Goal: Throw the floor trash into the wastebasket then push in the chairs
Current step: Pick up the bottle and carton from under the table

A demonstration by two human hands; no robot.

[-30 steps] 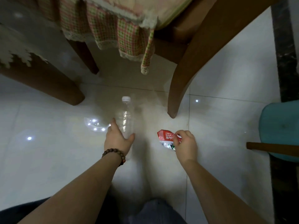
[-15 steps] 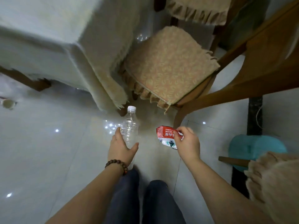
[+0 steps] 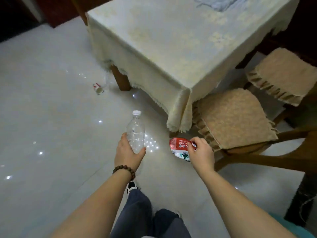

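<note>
My left hand (image 3: pixel 128 152) grips a clear plastic bottle (image 3: pixel 135 131) with a white cap, held above the floor. My right hand (image 3: pixel 201 152) pinches a crumpled red and white wrapper (image 3: pixel 179 147). A paper cup (image 3: pixel 98 87) lies on its side on the floor by the table leg, beside a scrap of clear plastic (image 3: pixel 107 82). Two wooden chairs with tan seat cushions stand pulled out at the table's right side, the near chair (image 3: pixel 231 117) and the far chair (image 3: pixel 284 74). No wastebasket shows.
A table (image 3: pixel 171 40) under a cream cloth fills the upper middle, with a grey cloth at its far edge. Its wooden leg (image 3: pixel 121 79) stands near the cup. Glossy pale tiles (image 3: pixel 51 126) spread to the left. A teal object (image 3: pixel 295 229) sits at the lower right.
I have risen from the floor with the bottle in my left hand and the wrapper in my right. The view now takes in the table top, both chairs and the paper cup.
</note>
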